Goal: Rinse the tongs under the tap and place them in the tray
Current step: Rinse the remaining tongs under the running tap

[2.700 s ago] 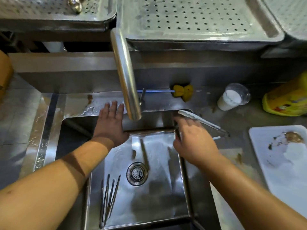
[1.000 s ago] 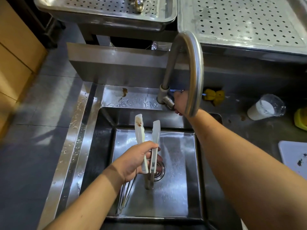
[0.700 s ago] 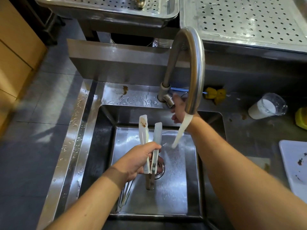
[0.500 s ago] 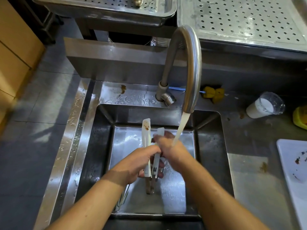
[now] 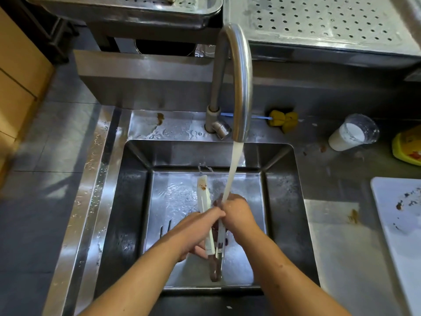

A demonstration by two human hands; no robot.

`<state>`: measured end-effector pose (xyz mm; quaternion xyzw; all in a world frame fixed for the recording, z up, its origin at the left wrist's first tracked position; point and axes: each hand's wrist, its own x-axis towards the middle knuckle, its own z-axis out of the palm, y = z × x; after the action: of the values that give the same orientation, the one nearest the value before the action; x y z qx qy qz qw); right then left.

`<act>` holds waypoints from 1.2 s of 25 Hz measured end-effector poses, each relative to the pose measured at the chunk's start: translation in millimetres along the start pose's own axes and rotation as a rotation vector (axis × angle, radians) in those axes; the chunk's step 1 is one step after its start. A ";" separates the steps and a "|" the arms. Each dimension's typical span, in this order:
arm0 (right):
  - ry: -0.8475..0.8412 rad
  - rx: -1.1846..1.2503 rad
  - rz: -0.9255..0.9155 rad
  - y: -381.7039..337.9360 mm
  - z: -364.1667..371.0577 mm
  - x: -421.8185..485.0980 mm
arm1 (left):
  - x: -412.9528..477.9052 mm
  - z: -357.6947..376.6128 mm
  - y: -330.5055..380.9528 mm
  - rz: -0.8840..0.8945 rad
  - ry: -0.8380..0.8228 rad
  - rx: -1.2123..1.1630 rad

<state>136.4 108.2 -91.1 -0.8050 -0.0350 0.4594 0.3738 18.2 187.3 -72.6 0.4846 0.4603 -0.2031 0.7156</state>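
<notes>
White-tipped tongs (image 5: 204,197) with a dark metal handle stand upright over the steel sink (image 5: 136,201). My left hand (image 5: 196,233) grips them at the middle. My right hand (image 5: 237,213) is wrapped round the right arm of the tongs, and the water stream (image 5: 234,165) from the curved tap (image 5: 241,71) lands on it. The left arm's tip carries a brown food smear. Perforated steel trays (image 5: 330,26) sit on the shelf above and behind the sink.
Several thin metal utensils (image 5: 165,228) lie in the sink to the left of my hands. On the right counter are a yellow sponge brush (image 5: 283,120), a plastic cup with white content (image 5: 350,133), a yellow bottle (image 5: 407,144) and a soiled white cutting board (image 5: 401,224).
My left hand took the tongs over the sink. My right hand went to the tap, water started running, and the hand came down onto the tongs' right arm under the stream.
</notes>
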 end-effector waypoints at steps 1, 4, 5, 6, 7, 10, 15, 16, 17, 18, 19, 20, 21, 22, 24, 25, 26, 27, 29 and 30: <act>0.020 -0.012 0.020 1.0 0.0 0.5 | 1.5 0.2 0.6 0.025 0.133 0.110; 0.019 0.133 0.163 0.8 5.4 -1.1 | 10.6 -6.2 -3.2 0.084 0.431 0.211; -0.026 0.259 0.200 0.7 6.7 -2.3 | 14.7 -9.5 -6.7 0.076 0.439 0.132; -0.083 0.421 0.204 -0.4 7.4 -4.3 | 19.1 -12.6 -10.9 0.047 0.420 0.022; -0.149 0.598 0.187 -2.3 7.7 -8.1 | 23.2 -15.2 -16.1 0.003 0.385 -0.081; -0.268 0.987 0.184 -7.0 6.4 -17.7 | 27.9 -14.6 -28.9 -0.114 0.263 -0.262; -0.308 1.175 0.227 -12.2 15.0 -24.9 | 33.4 -10.4 -48.0 -0.127 0.100 -0.426; -0.307 1.167 0.224 -12.9 17.1 -26.0 | 34.0 -10.1 -49.2 -0.129 0.096 -0.442; -0.290 1.154 0.236 -13.3 18.2 -25.3 | 35.2 -10.3 -50.4 -0.133 0.101 -0.437; -0.266 1.133 0.254 -13.7 18.9 -23.9 | 36.0 -10.3 -51.4 -0.136 0.108 -0.420; -0.239 1.111 0.272 -13.4 19.5 -22.4 | 36.6 -11.3 -52.4 -0.136 0.117 -0.409; -0.222 1.096 0.282 -13.2 20.3 -20.8 | 37.3 -11.9 -52.9 -0.136 0.124 -0.410; -0.217 1.087 0.277 -12.2 21.3 -19.2 | 37.3 -12.5 -52.2 -0.134 0.122 -0.424; -0.225 1.082 0.261 -10.8 23.0 -18.6 | 36.2 -12.8 -51.1 -0.130 0.116 -0.439; -0.229 1.042 0.242 -8.2 26.2 -16.7 | 34.6 -13.9 -49.5 -0.120 0.125 -0.416; -0.203 0.999 0.256 -6.9 26.5 -13.4 | 33.7 -14.0 -48.3 -0.115 0.149 -0.379; -0.160 0.941 0.280 -6.1 25.7 -10.2 | 33.2 -13.7 -47.5 -0.112 0.192 -0.336; -0.113 0.857 0.297 -4.4 24.9 -7.2 | 32.0 -12.5 -45.8 -0.105 0.243 -0.300; -0.055 0.618 0.307 2.0 25.9 -3.9 | 30.3 -8.4 -39.8 -0.045 0.355 -0.219; -0.046 0.483 0.303 7.5 28.9 -5.1 | 30.1 -6.5 -35.8 0.010 0.412 -0.164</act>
<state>109.3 117.3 -100.9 -0.6780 0.1877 0.5233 0.4809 3.7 181.7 -117.2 0.4584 0.6095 -0.0582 0.6442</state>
